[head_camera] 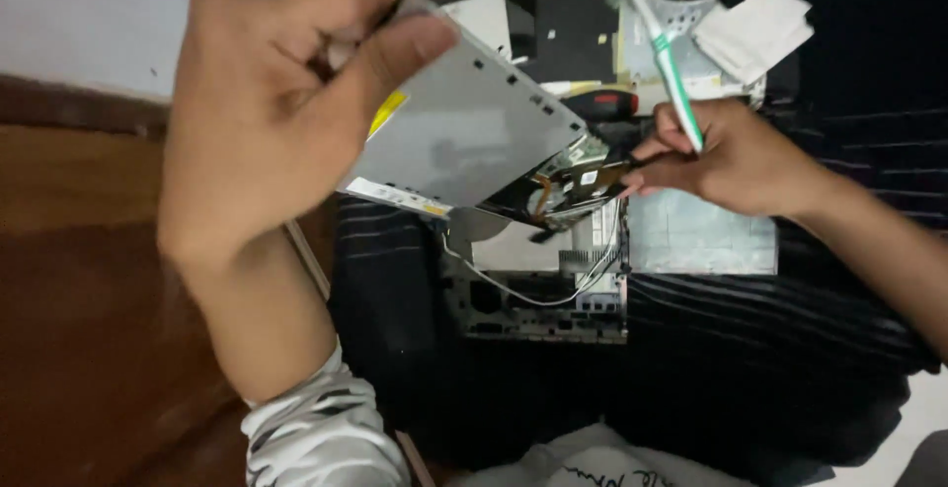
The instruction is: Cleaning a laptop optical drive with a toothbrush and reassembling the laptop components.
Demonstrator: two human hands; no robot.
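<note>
The left hand (286, 102) fills the frame at about ten o'clock, its grip clamped on the upper left corner of a flat grey metal drive (469, 131), thumb on the top face and fingers curled behind the edge. The drive is tilted, raised off the things below, its far corner pointing toward three o'clock, and it carries a yellow sticker (388, 112) near the thumb and a white label strip (390, 194) along its lower edge. At that far corner the casing is open, showing dark inner parts and an orange ribbon (558, 191). The right hand (731, 156) comes in from three o'clock, its grip closed round a green and white toothbrush (667, 52), whose bristled head points up toward twelve o'clock; the fingertips of this hand also pinch at the open corner of the drive, though what they pinch is too small to tell. Below the drive, near six o'clock, lies an opened laptop base (538, 314) with a circuit board, a white cable (513, 291) looping across it, and a silvery foil panel (701, 235) to its right. A red-handled screwdriver (602, 104) lies behind the drive near twelve o'clock, with a white folded cloth (755, 28) at one o'clock.
</note>
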